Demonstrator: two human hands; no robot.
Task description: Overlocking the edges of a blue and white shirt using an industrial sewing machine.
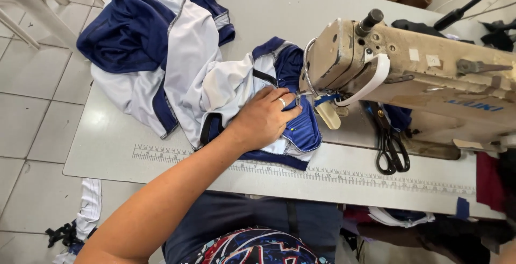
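Blue-and-white garment [236, 89] under left hand [263, 119] at sewing machine [408, 76].
Left grip flat, fingers spread, pressing fabric near the needle, mid worktop [107, 151] front edge; clasps nothing. Right hand out of view. Black scissors [391, 148] beside machine.

The garment [177, 65], upper left to centre of the frame, was navy blue and white. The sewing machine [424, 76] at right was worn beige, the scissors [391, 148] black, the table [113, 146] pale grey.
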